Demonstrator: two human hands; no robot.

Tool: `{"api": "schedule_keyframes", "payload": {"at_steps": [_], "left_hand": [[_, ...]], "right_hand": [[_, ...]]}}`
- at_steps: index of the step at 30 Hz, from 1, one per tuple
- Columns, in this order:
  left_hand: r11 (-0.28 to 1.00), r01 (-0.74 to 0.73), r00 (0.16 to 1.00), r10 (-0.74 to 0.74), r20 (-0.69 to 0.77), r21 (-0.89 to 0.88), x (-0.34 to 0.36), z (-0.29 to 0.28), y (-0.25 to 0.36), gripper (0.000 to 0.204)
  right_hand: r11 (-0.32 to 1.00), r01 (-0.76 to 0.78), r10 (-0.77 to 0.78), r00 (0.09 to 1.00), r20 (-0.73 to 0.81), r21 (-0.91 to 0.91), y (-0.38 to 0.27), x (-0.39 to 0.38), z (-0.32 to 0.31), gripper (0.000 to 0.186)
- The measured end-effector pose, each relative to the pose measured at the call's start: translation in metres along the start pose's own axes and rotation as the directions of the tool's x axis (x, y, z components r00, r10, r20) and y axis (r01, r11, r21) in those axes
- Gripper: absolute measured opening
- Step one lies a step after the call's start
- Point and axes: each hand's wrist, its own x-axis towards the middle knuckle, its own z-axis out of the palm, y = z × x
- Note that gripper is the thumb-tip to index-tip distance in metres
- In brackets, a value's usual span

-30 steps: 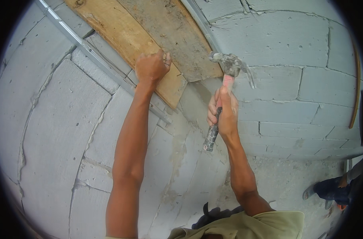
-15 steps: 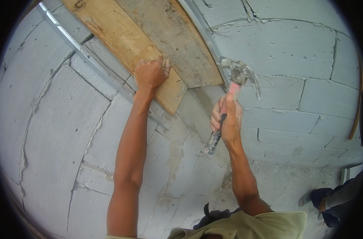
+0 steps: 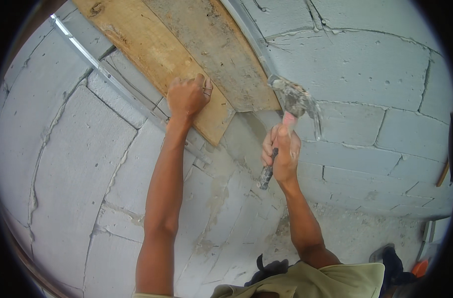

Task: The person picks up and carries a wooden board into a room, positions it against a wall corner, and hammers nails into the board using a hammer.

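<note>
My left hand [image 3: 188, 97] is closed in a fist against the lower part of a light wooden board [image 3: 137, 39]. Something thin and metallic shows at its fingers, too small to name. A greyer, stained board [image 3: 201, 44] lies right alongside. In my right hand [image 3: 286, 159] is a claw hammer [image 3: 295, 102], gripped around its pink and black handle with the thumb laid along it. The hammer's head is crusted with pale mortar. It is raised to the right of the boards' lower ends, just in front of a metal strip [image 3: 254, 37].
Pale block walls [image 3: 345, 54] with rough mortar joints rise on both sides. Another metal strip [image 3: 85, 54] and loose wires run left of the boards. Down at the lower right are another person's dark-clothed legs [image 3: 393, 268] and an orange object [image 3: 420, 268].
The hammer has dropped slightly, its head tipping lower. My left hand stays on the light board. At the lower right the other person's legs have shifted, and an orange object has come into view.
</note>
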Motion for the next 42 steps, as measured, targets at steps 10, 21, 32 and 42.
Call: {"api": "schedule_keyframes", "payload": {"at_steps": [10, 21, 32, 42], "left_hand": [[1.0, -0.012, 0.999, 0.013, -0.051, 0.022, 0.012, 0.005, -0.004, 0.027], [0.999, -0.007, 1.0, 0.006, -0.03, -0.038, 0.003, -0.004, -0.012, 0.024], [0.536, 0.628, 0.714, -0.11, 0.691, -0.564, -0.103, -0.095, 0.136, 0.027], [0.395, 0.715, 0.615, 0.038, 0.787, -0.577, -0.149, -0.139, 0.139, 0.028]], "right_hand": [[0.797, -0.456, 0.516, 0.855, 0.056, -0.395, 0.047, 0.04, -0.007, 0.068], [0.843, -0.384, 0.42, 0.908, 0.013, -0.376, 0.03, 0.022, 0.008, 0.05], [0.872, -0.057, 0.06, 0.998, -0.01, -0.487, -0.037, -0.052, -0.002, 0.021], [0.815, -0.27, 0.314, 0.95, -0.001, -0.512, -0.027, -0.083, 0.015, 0.018]]}}
